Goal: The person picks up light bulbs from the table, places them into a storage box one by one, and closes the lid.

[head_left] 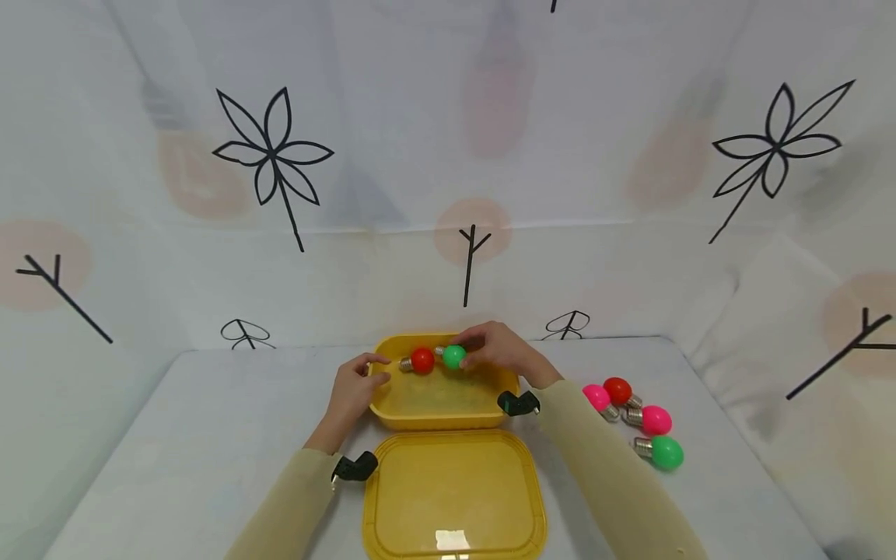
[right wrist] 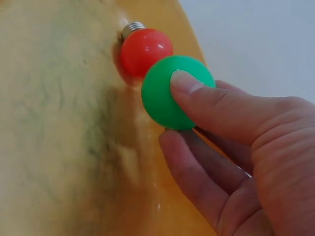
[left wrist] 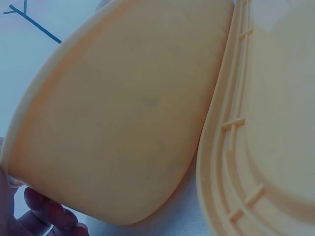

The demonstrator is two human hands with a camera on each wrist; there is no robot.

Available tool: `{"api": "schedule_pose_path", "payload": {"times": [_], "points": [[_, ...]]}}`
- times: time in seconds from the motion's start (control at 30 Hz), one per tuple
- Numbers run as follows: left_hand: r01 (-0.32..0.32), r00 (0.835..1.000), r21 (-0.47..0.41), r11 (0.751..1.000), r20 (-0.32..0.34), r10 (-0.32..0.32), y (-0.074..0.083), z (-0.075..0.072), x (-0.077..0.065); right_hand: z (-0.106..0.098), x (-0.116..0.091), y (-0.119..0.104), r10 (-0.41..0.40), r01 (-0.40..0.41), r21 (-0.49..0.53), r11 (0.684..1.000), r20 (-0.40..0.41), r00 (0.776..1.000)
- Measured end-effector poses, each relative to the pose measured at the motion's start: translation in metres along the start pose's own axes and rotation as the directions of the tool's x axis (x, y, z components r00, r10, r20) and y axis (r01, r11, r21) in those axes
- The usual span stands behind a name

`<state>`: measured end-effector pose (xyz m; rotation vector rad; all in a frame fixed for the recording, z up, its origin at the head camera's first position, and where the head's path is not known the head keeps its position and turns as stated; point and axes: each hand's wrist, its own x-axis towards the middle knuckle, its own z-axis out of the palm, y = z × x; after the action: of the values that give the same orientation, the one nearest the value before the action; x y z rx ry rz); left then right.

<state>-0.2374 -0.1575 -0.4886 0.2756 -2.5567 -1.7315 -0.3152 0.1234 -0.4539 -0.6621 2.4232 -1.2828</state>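
The lid (head_left: 453, 486) is laid nearest. A green bulb (head_left: 454, 358) is pinched over the box (head_left: 441, 421) by the right hand (head_left: 501, 348); the left hand's (head_left: 351, 386) grip is unclear. Likely light, fragile: globe (right wrist: 157, 96) to be held gently.

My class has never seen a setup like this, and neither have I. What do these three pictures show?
No machine here: a person works bare-handed. The largest picture comes from a head camera looking forward and down; each other comes from a camera on one wrist. On the table are a yellow box and, nearer the person, a lid. The right hand holds a green bulb over the box, next to a red bulb inside it. The left hand touches the box's left edge. Right of the box lie two pink bulbs, another red bulb and another green bulb.
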Motion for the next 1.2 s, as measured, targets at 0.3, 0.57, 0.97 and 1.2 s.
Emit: {"api": "schedule_pose_path", "payload": {"times": [0.3, 0.57, 0.97, 1.2], "points": [[-0.005, 1.000, -0.020, 1.000, 0.014, 0.005, 0.0001, -0.0028, 0.0018, 0.0034, 0.0031, -0.0036, 0.033, -0.033, -0.063, 0.997, 0.002, 0.999], [0.003, 1.000, -0.019, 1.000, 0.018, -0.003, -0.0015, -0.0025, 0.0028, 0.0051, 0.0012, -0.0083, 0.021, -0.021, -0.169, 0.985, -0.003, 1.000], [0.013, 1.000, 0.002, 1.000, 0.012, -0.013, -0.0007, -0.0016, 0.0011, 0.0062, 0.0016, -0.0059, 0.015, -0.010, -0.194, 0.981, 0.024, 1.000], [0.004, 1.000, 0.011, 1.000, 0.011, -0.004, -0.0004, -0.0010, 0.0010, 0.0029, 0.0000, -0.0051, 0.028, -0.027, -0.124, 0.992, 0.012, 1.000]]}}
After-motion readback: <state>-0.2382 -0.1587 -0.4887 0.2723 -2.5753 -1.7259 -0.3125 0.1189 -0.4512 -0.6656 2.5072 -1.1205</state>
